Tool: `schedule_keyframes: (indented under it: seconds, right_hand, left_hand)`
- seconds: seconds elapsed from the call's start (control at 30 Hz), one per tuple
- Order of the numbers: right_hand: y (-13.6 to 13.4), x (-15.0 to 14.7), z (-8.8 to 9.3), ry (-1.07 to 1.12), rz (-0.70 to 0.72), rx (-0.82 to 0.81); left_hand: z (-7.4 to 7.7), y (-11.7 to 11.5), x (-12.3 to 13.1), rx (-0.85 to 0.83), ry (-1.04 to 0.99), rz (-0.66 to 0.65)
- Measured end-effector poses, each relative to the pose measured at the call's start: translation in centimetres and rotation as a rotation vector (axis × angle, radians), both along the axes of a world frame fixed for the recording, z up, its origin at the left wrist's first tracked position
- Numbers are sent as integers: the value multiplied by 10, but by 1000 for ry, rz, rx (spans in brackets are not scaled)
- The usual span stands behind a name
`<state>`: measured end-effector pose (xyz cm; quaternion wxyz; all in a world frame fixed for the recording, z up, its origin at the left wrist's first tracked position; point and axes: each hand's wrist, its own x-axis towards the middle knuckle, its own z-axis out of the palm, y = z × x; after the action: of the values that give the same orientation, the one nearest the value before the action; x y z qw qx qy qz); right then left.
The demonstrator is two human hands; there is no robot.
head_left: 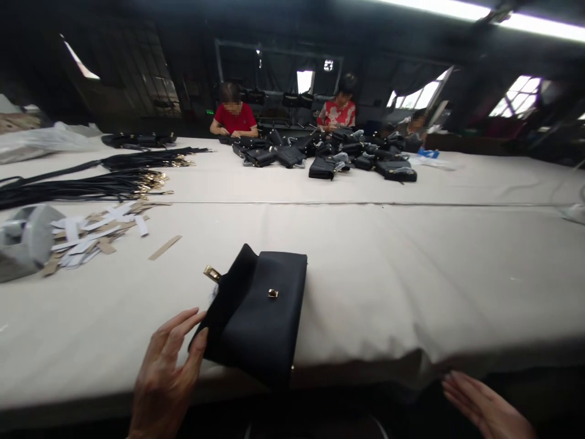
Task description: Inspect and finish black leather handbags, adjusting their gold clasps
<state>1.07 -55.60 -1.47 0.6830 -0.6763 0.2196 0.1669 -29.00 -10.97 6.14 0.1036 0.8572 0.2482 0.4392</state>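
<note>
A black handbag (278,311) lies near the front edge of the table, its flap folded out to the left. A small gold turn-lock (273,293) sits on the bag's body, and a gold clasp plate (212,274) sticks out from the flap. My left hand (167,360) has the flap's lower left edge between thumb and fingers. Well to the right, apart from the bag, my right hand (479,399) is at the table's front edge with its fingers stretched out together. Nothing shows in it.
Paper and card strips (91,235) lie scattered at left beside a grey plastic-wrapped object (27,241). Black straps with gold hooks (91,186) lie behind them. Many black bags (320,149) are heaped at the far side, where people (235,119) sit. Pale cloth covers the table (411,256).
</note>
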Motion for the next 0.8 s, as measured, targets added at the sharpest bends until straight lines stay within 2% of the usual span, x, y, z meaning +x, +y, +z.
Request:
schedule_keyframes:
  seconds: [0.1,0.23,0.33,0.43,0.5,0.57,0.67,0.8]
  right_hand:
    - [15,7,32,-135,-38,-105]
    - [35,17,50,-365,-9,-261]
    - [50,20,52,-501,93,-356]
    - [57,22,49,-610,234,-453]
    - [54,23,45,-608,280,-530]
    - [49,24,42,-530,283,-561]
    - [44,28,40,-417,271,-486]
    - [43,34,40,-397,264,-382]
  left_hand:
    - [5,-3,4,5,7,-1]
    - [16,-13,21,-15,47,-95]
    - [18,-14,41,-175,164,-130]
    - [14,-5,56,-531,326,-101]
    - [12,5,60,-758,407,-131]
    - [11,15,61,-915,425,-184]
    - [10,24,60,-1067,373,-242]
    - [13,20,67,-1115,373,-317]
